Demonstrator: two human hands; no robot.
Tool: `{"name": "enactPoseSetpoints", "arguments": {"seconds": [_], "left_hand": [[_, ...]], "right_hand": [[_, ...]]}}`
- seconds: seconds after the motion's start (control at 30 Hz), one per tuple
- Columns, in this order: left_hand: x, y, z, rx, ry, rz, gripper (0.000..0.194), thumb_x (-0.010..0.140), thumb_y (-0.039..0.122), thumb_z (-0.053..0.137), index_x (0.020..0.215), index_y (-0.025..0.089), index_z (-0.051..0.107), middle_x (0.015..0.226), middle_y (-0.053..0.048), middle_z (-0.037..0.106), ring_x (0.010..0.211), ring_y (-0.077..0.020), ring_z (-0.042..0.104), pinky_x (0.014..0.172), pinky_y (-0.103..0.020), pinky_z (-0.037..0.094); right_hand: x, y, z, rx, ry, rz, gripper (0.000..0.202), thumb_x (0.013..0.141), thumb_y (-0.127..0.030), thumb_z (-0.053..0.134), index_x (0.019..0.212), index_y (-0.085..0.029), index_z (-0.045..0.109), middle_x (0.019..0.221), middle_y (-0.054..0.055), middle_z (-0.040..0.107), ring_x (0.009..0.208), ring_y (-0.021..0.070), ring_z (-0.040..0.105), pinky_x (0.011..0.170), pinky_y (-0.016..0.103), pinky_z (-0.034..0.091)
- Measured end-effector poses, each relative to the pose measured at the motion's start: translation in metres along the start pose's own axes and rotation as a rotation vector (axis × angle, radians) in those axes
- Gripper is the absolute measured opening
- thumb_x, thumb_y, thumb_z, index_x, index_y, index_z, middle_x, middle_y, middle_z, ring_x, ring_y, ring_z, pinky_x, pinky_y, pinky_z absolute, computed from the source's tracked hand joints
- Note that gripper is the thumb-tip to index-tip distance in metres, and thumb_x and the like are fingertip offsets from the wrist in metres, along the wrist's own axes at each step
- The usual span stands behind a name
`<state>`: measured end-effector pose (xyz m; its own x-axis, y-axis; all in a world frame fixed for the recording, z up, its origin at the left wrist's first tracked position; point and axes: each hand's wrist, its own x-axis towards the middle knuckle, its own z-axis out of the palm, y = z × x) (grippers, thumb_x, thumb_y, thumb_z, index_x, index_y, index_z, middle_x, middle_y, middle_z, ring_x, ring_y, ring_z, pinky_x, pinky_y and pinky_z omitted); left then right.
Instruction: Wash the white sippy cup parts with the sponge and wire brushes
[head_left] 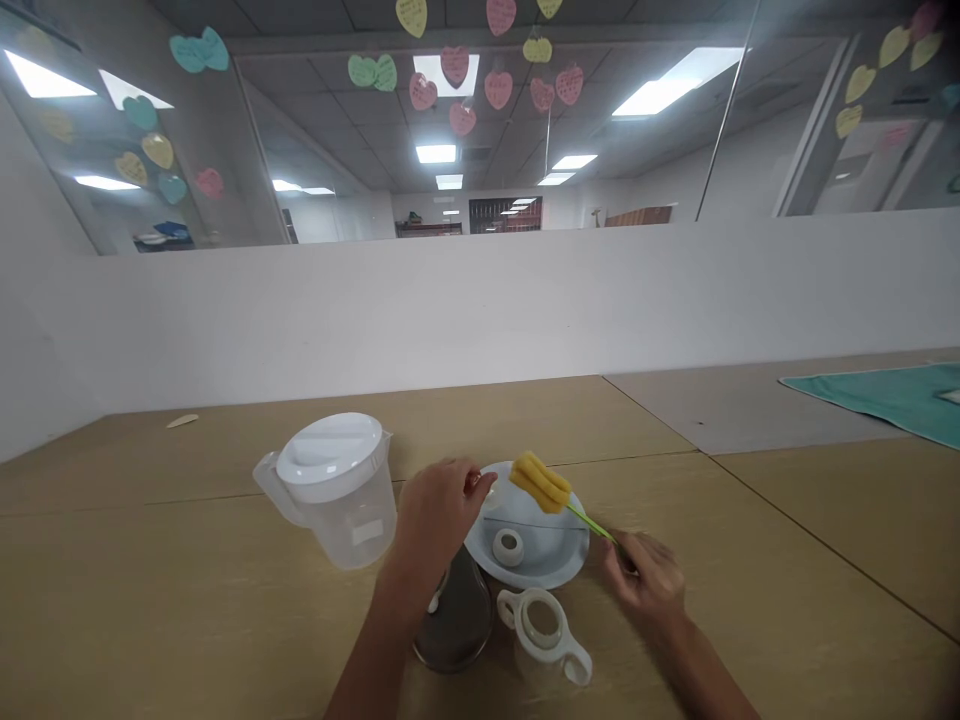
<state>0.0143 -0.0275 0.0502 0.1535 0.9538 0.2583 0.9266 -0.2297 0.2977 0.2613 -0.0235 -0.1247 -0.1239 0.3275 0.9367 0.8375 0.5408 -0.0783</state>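
From here I see a white wall behind the bench, paper hearts on the window and lit ceiling panels beyond.

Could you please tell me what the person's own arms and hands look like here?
The left hand and right hand are ungloved, and both forearms are bare to the picture's bottom edge. No sleeve, watch or bracelet shows.

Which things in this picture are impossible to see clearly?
Head view:
Left hand: conceals whatever it may hold.
Green-handled yellow sponge brush: handle end covered by right hand.
Dark grey rounded object: partly behind left forearm.
Teal cloth: cut by right edge.
Pink heart-shaped notes: writing too small.
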Motion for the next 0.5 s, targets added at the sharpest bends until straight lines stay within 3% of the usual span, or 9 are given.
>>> {"name": "enactPoseSetpoints", "arguments": {"seconds": [0.13, 0.23, 0.5], "left_hand": [[-0.001, -0.014, 0.011, 0.145, -0.283, -0.014, 0.013, 0.079, 0.022, 0.054, 0.080, 0.019, 0.067, 0.083, -0.005, 0.069, 0.081, -0.0200, 0.063, 0.068, -0.027, 0.042], [0.002, -0.024, 0.027, 0.180, -0.432, 0.000, 0.019, 0.070, 0.005, 0.053, 0.074, 0.016, 0.068, 0.086, -0.008, 0.070, 0.085, -0.0214, 0.064, 0.070, -0.027, 0.043], [0.007, -0.030, 0.041, 0.108, -0.402, -0.037, 0.017, 0.071, 0.007, 0.052, 0.061, 0.014, 0.064, 0.077, -0.010, 0.070, 0.078, -0.0235, 0.065, 0.071, -0.033, 0.047]], "right_hand": [[0.000, 0.000, -0.001, -0.011, 0.017, 0.015, 0.016, 0.084, -0.019, 0.051, 0.069, -0.017, 0.055, 0.046, -0.005, 0.041, 0.041, 0.0079, 0.038, 0.046, 0.022, 0.032], [0.001, -0.001, -0.001, -0.005, 0.008, 0.010, 0.018, 0.084, -0.018, 0.051, 0.066, -0.017, 0.054, 0.045, -0.006, 0.041, 0.040, 0.0078, 0.037, 0.046, 0.022, 0.031], [0.001, -0.001, -0.001, -0.010, -0.008, 0.019, 0.017, 0.085, -0.019, 0.050, 0.068, -0.017, 0.055, 0.044, -0.006, 0.040, 0.040, 0.0077, 0.038, 0.045, 0.022, 0.031]]}}
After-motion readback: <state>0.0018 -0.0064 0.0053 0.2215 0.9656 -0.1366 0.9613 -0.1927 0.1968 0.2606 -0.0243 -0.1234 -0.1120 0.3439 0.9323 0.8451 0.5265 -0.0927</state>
